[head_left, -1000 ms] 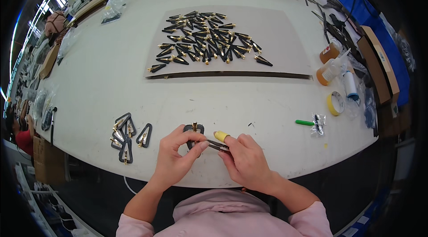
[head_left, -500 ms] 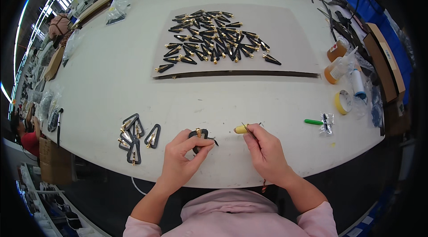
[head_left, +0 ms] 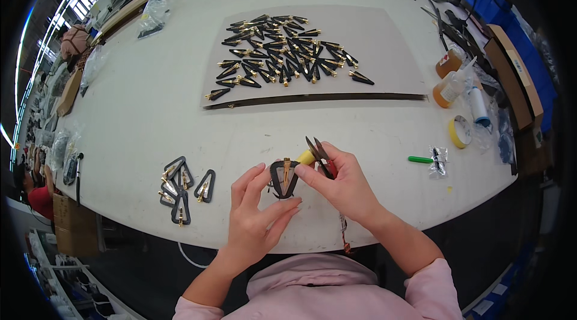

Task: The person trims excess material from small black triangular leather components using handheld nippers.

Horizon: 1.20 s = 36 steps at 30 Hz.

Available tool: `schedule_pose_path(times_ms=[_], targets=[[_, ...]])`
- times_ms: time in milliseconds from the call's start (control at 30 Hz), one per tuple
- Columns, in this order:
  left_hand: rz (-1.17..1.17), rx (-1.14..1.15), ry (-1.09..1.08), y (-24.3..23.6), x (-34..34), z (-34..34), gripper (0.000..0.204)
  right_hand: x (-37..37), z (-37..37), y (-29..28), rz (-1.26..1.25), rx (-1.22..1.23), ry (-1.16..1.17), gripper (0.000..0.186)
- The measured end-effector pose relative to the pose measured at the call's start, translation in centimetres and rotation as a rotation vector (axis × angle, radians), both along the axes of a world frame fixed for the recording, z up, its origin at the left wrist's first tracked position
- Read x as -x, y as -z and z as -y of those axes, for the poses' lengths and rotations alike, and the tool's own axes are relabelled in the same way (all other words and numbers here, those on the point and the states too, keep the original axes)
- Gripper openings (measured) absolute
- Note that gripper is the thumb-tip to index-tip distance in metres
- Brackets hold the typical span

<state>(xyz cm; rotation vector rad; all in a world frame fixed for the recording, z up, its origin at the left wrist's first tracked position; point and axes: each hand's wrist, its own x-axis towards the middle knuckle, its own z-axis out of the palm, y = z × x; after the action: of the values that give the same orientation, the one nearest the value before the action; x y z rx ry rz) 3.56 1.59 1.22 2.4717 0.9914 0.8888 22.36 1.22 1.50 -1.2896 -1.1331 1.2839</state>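
A black triangular hair clip (head_left: 276,183) with a gold metal clasp is upright between my hands, its narrow end down. My left hand (head_left: 257,215) is around its left side and lower tip, index finger partly behind it. My right hand (head_left: 351,190) pinches the upper right corner between the thumb and a finger in a yellow finger cot (head_left: 306,157). The same hand holds small snips (head_left: 318,153), blades pointing up and parted. A reddish cord (head_left: 344,233) dangles beneath that hand. Dark thread ends show by the clip's left edge.
Several similar clips (head_left: 205,186) lie at the left. Farther back, many black-and-gold clips (head_left: 288,49) cover a grey sheet (head_left: 390,49) with a dark strip (head_left: 330,97) along its near edge. Amber bottles (head_left: 446,92), yellow tape (head_left: 460,132) and a green-handled tool (head_left: 419,159) stand or lie at right.
My right hand has moved left to the clip and now pinches its corner. The clip has turned to show its triangle, and the snips now point upward. My left fingers have spread more.
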Motion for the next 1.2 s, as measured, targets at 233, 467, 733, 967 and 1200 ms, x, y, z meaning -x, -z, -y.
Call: schedule_pose_path(times_ms=[233, 467, 733, 967, 1200], targets=[[0.093, 0.036, -0.138, 2.2, 0.5, -0.6, 0.015, -0.6, -0.1, -1.0, 0.124, -0.022, 0.024, 0.014], [0.089, 0.105, -0.117, 2.2, 1.3, -1.1, 0.013, -1.8, 0.0, -1.8, 0.071, -0.053, -0.031, 0.016], [0.432, 0.748, -0.003, 0.3, 0.7, -0.9, 0.026, -2.3, 0.5, -3.0, 0.359, -0.099, -0.203, 0.015], [0.832, 1.197, -0.005, 2.2, -1.4, 1.1, 0.012, -1.9, 1.1, -1.4, 0.395, -0.245, -0.228, 0.018], [0.996, 1.263, -0.217, 2.1, -0.6, 1.1, 0.007, -1.0, 4.1, 0.8, 0.202, -0.081, 0.02, 0.03]])
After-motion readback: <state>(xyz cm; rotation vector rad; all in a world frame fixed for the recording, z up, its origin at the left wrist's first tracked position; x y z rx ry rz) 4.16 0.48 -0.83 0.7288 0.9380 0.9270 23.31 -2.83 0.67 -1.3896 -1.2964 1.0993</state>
